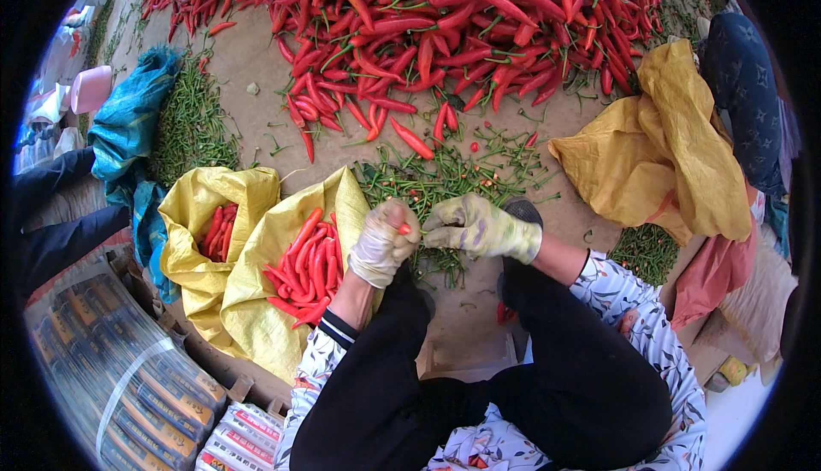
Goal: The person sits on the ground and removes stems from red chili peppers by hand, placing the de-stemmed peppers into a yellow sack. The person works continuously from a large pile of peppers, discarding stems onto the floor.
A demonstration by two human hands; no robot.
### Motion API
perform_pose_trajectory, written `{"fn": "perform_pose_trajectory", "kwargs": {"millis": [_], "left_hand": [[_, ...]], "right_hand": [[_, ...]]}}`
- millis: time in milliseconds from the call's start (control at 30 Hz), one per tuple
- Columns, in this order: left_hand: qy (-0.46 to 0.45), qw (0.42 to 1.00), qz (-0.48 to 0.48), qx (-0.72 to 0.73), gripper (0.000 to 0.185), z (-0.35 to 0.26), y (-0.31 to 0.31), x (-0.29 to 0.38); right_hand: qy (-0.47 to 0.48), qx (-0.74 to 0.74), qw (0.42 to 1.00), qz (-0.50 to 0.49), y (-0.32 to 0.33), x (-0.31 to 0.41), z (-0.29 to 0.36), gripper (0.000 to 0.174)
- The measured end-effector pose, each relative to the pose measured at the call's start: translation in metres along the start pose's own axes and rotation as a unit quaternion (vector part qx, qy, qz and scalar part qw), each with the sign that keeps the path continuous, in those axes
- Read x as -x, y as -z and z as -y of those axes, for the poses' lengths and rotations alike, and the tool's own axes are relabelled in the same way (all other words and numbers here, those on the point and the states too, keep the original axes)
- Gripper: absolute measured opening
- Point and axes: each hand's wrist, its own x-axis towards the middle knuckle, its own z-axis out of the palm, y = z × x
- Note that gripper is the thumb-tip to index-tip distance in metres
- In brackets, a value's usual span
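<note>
My left hand [387, 243], in a pale thin glove, is closed around a red chili pepper [403, 229]; only a small red end shows. My right hand [481, 224], in a stained whitish-yellow glove, pinches a green stem [423, 232] beside that pepper. Under and beyond both hands lies a litter of loose green stems [442, 179]. Left of my left hand, an open yellow woven sack [256, 298] holds red chilies [314, 266]. A large heap of red chilies with green stems [462, 28] spreads across the floor in front of me.
A second yellow sack [192, 285] with chilies stands farther left, near a blue woven sack [131, 125] and a stem pile [192, 125]. Wrapped, strapped packages [122, 368] sit at lower left. An ochre sack [616, 150] lies right, by a person's patterned dark-clothed leg [744, 99].
</note>
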Motion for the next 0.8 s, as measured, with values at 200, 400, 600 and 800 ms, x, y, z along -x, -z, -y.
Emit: {"fn": "perform_pose_trajectory", "kwargs": {"millis": [200,400,600,800], "left_hand": [[-0.022,0.996,-0.004,-0.082,0.036,-0.036,0.036,-0.026],[0.076,0.981,-0.094,-0.154,0.02,-0.04,0.056,-0.067],[0.13,0.965,-0.194,-0.124,0.022,-0.017,0.042,-0.077],[0.081,0.99,-0.119,0.004,0.013,-0.011,0.053,-0.069]], "right_hand": [[-0.149,0.401,0.904,-0.019,0.02,-0.036,-0.021,0.031],[-0.132,0.461,0.874,-0.079,0.002,-0.068,-0.067,0.018],[0.014,0.372,0.927,-0.03,-0.006,-0.042,-0.056,0.017],[-0.099,0.265,0.958,-0.043,0.018,-0.031,-0.041,0.024]]}}
